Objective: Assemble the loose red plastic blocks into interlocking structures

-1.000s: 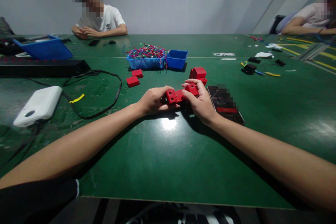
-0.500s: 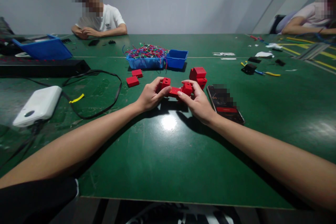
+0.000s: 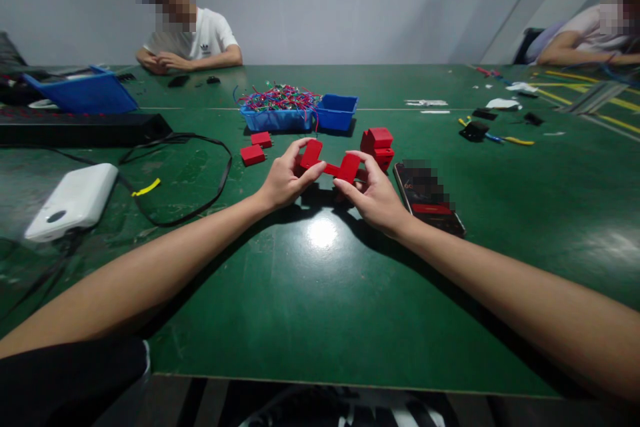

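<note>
Between my two hands, a little above the table, is a red U-shaped block (image 3: 349,169) with two upright ends joined by a thin bar. My left hand (image 3: 287,177) is closed on its left end, thumb in front and fingers behind. At the other end my right hand (image 3: 374,193) grips it the same way. Just behind my right hand stands a larger red block piece (image 3: 378,147) on the table. Two small red blocks with thin pins, the nearer red block (image 3: 253,155) and the farther one (image 3: 261,139), lie left of my left hand.
A blue bin of coloured wires (image 3: 277,121) and a smaller blue bin (image 3: 336,121) stand beyond my hands. A phone (image 3: 430,200) lies right of them. To the left are a white device (image 3: 75,200) and a looped black cable (image 3: 227,177). A person (image 3: 200,40) sits opposite.
The red U-shaped block has been tilted in my hands: flat faces of its two ends now show, where holes on top showed before. Both hands keep their hold, nearly in place.
</note>
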